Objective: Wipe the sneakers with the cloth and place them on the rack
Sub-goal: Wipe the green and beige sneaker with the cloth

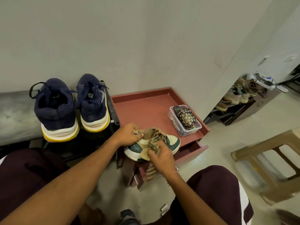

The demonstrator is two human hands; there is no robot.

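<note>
A cream and green sneaker (172, 141) with tan laces sits at the front edge of a reddish cabinet top (144, 109). My left hand (128, 134) grips its heel collar. My right hand (160, 157) holds a beige striped cloth (150, 172) bunched against the sneaker's near side, with the cloth's end hanging down. Two navy sneakers (56, 109) with white and yellow soles stand side by side, heels toward me, on a dark rack (97, 137) to the left.
A clear plastic box (184, 127) with a remote and a floral pouch sits on the cabinet top at the right. A cabinet drawer (198, 147) stands open. A beige plastic stool (267, 159) is at the right, and a far shoe rack (235, 98) holds several shoes.
</note>
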